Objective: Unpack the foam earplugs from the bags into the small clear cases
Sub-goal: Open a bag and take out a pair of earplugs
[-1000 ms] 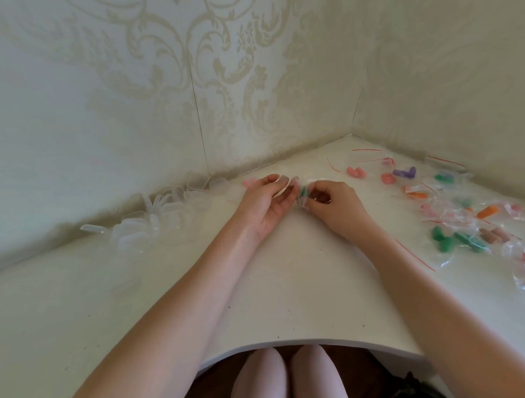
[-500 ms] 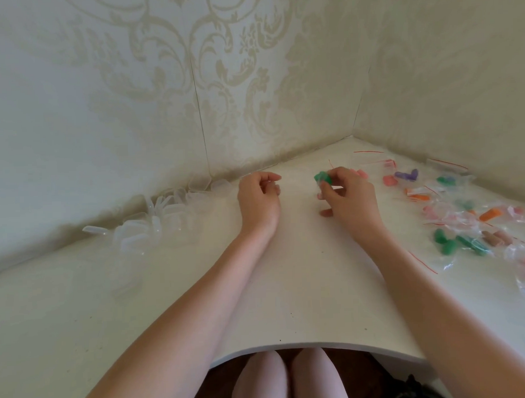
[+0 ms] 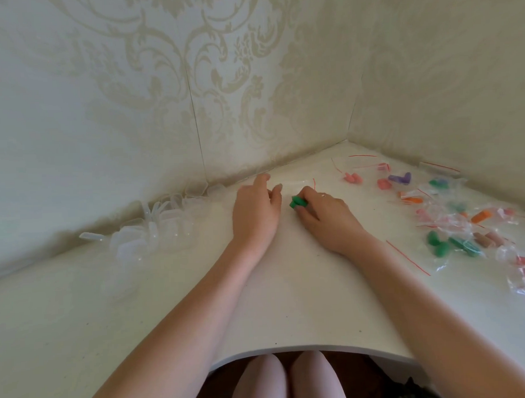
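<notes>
Plugs point(image 3: 298, 201) pinched in our R hand point(image 3: 321, 214), L hand point(image 3: 255, 211) relaxed, empty: grab a case point(image 3: 169, 214) w/ L, drop in.

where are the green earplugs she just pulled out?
Head view, table center: the green earplugs are pinched in the right hand, just right of the open left hand, with the emptied bag lying just behind.
</notes>
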{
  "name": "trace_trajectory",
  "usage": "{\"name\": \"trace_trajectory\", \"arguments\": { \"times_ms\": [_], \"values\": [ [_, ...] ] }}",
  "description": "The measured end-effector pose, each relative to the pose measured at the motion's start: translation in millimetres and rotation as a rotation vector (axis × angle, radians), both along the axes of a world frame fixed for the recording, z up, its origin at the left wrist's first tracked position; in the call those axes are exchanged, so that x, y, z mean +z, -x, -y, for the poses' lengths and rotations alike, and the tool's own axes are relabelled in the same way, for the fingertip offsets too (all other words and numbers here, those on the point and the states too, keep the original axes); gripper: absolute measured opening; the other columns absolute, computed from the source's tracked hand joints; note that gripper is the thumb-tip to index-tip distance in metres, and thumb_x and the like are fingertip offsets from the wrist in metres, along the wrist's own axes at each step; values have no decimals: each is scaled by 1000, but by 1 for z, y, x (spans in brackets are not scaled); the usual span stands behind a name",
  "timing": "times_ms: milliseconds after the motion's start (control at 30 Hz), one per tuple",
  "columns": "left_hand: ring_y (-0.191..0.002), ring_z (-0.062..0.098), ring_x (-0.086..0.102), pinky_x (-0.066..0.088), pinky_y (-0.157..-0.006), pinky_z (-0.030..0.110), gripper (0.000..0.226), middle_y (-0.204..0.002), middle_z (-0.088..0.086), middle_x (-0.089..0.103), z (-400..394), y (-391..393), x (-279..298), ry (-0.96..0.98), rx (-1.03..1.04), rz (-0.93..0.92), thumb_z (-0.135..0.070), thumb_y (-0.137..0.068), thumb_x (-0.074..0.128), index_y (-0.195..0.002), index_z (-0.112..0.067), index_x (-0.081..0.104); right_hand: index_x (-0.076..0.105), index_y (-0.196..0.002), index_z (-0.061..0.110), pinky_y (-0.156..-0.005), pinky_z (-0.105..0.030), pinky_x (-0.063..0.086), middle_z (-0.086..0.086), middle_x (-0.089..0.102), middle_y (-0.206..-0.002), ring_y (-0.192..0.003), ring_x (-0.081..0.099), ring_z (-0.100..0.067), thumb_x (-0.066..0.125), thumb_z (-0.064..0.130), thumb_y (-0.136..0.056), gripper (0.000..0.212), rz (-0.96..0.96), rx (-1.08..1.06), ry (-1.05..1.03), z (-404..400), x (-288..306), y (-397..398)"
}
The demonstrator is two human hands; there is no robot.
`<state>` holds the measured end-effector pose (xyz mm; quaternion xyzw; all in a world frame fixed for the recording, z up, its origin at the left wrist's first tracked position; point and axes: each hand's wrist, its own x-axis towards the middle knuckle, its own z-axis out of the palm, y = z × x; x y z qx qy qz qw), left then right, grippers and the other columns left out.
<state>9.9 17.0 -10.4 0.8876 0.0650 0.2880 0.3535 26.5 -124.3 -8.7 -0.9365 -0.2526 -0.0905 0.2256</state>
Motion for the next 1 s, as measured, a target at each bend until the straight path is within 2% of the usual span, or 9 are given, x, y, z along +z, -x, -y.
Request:
{"name": "trace_trajectory", "arguments": {
  "times_ms": [100,167,333,433,567,700,800,900,1000],
  "values": [
    [-84,34,58,44,-70,37,20,-75,15,67,-15,2,8,-336,144,133,-13,-89,55,-102,-4,67,45,-98,12,-80,-36,35,-6,64,-98,-96,53,-28,40,27,-99,16,-9,-8,-143,0,4,2],
    [-93,35,56,41,-82,39,20,-85,17,69,-34,0,11,-416,205,20,-13,-86,55,-97,-4,69,47,-100,13,-90,-35,33,-3,64,-109,-105,50,-25,41,28,-100,16,43,-43,-220,-1,7,4],
    [-113,33,48,28,-102,36,31,-104,15,65,-60,4,12,-523,198,-260,-30,-95,46,-98,-11,70,46,-106,9,-84,-30,25,5,43,-84,-89,31,-16,38,30,-101,23,-1,-123,-260,-2,14,12],
    [-122,32,42,10,-114,43,41,-116,10,62,-61,7,13,-595,89,-335,-48,-97,40,-113,-22,67,46,-106,8,-84,-29,24,4,44,-87,-91,30,-15,39,28,-101,22,0,-114,-270,-2,14,13],
    [-139,23,26,-1,-116,38,36,-134,3,54,-70,6,12,-624,-14,-322,-33,-93,55,-128,-24,57,45,-101,10,-83,-31,27,4,50,-93,-93,35,-16,40,26,-101,17,2,-95,-316,-2,14,12],
    [-131,26,42,11,-115,36,43,-121,9,61,-68,2,12,-507,3,-29,-37,-86,66,-118,-10,58,41,-96,10,-81,-36,38,-4,62,-105,-98,49,-23,39,24,-100,14,14,-29,-427,-3,11,10],
    [-93,22,61,43,-86,30,48,-104,4,65,-45,5,22,-99,-47,89,-32,-73,80,-111,-13,57,40,-94,13,-82,-31,45,3,64,-115,-100,57,-15,37,20,-101,10,-49,34,-594,-9,13,15],
    [-78,14,60,43,-64,16,47,-101,1,62,-25,7,22,84,-159,59,-23,-68,84,-106,-15,58,42,-92,14,-91,-33,51,1,61,-121,-108,60,-11,35,14,-102,11,-224,113,-838,-18,13,20],
    [-66,3,55,45,-63,13,44,-100,1,56,-15,8,17,64,-233,62,-17,-68,84,-106,-14,61,39,-88,15,-88,-40,51,-3,63,-104,-99,61,-14,37,16,-101,13,-244,114,-799,-20,9,18]
  ]
}}
